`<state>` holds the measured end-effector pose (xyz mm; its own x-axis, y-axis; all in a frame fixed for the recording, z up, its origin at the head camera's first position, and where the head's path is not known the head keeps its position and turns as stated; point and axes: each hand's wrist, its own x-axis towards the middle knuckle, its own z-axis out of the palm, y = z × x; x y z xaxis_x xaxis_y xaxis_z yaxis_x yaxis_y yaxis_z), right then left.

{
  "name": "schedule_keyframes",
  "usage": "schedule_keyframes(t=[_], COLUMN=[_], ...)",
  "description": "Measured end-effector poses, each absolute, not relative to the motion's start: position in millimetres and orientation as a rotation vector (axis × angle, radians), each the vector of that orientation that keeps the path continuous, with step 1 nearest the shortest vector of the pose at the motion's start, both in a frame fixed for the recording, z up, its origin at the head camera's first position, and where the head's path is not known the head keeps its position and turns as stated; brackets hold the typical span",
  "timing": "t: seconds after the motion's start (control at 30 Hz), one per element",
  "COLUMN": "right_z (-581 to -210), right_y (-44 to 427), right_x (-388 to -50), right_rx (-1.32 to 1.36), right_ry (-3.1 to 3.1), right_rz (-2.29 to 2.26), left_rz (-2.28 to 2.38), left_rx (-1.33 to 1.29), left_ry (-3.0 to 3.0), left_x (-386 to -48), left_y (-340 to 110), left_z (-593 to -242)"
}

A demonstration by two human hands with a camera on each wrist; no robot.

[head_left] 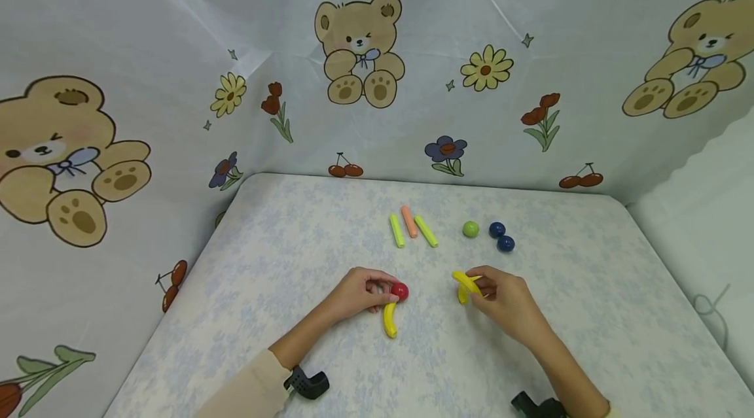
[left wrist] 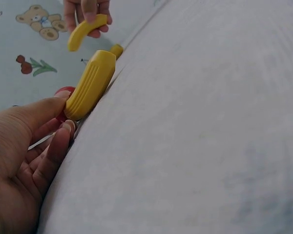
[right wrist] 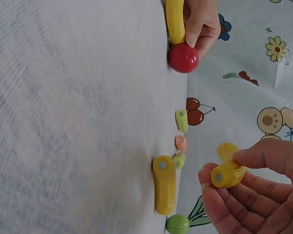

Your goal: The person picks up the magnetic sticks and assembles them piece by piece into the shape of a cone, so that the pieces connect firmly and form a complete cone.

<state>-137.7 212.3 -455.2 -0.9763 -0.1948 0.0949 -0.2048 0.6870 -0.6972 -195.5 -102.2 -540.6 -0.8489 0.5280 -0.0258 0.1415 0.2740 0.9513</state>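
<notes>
"Left hand point(head_left: 360, 292) first: what did you have in it?"

"I pinched a red ball point(head_left: 400, 292) between thumb and fingertips, and a yellow curved piece point(head_left: 389, 320) lay on the table point(head_left: 294, 241) right at the ball's near side."

"And your right hand point(head_left: 506, 300)?"

"Its thumb and fingers were clamped on a second yellow piece point(right wrist: 229, 173), raised off the table; from my head view it partly covered a third yellow piece point(head_left: 462, 296) lying below."

"What sat farther off?"

"Two green sticks point(head_left: 397, 231) with an orange stick point(head_left: 409, 222) between them, then a green ball point(head_left: 470, 229), and right of that, two dark blue balls point(head_left: 497, 229)."
</notes>
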Motion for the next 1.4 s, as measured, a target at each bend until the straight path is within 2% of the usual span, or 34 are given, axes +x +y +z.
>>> schedule_keyframes(t=[0.27, 0.6, 1.4], right_z=[-464, -471, -481], right_y=[196, 173, 142], right_x=[-139, -140, -154], right_rx=[0.392, 0.283, 0.35], right_ry=[-2.88, -2.922, -2.989], right_rz=[1.31, 1.389, 1.234], left_rz=[1.595, 1.572, 1.573], left_rx=[0.607, 0.604, 0.614], left_ry=[2.215, 2.234, 2.21], left_x=[-194, -195, -196], left_y=[-102, -101, -102], left_z=[-539, -535, -533])
